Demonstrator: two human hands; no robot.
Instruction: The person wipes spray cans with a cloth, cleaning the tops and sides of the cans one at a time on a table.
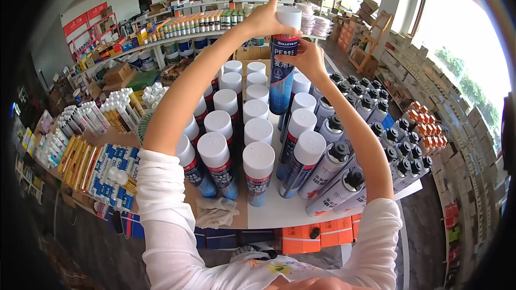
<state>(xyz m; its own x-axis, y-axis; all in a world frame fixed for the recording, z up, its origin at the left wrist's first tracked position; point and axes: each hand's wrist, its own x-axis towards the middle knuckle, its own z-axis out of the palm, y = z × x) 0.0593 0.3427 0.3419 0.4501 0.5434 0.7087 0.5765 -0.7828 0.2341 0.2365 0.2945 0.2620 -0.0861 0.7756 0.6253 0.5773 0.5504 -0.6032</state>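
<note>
Both hands hold up a blue and dark foam spray can (280, 87) with a white cap (289, 17), above the far part of the table. My left hand (265, 20) is closed around the cap from the left. At the can's upper right side, my right hand (308, 58) is closed with its fingers against the label. Below stand rows of similar white-capped cans (258, 161), upright on the table (269, 217). To their right are grey cans with black tops (329, 169). A crumpled grey cloth (216, 212) lies at the near edge.
Orange boxes (301, 240) sit under the table's near edge. On the left, a display holds blue and white tubes (110, 169). Behind runs a curved shelf (156, 43) with bottles and buckets. A wooden ladder-like frame (372, 42) stands at the back right, and long shelves line the right.
</note>
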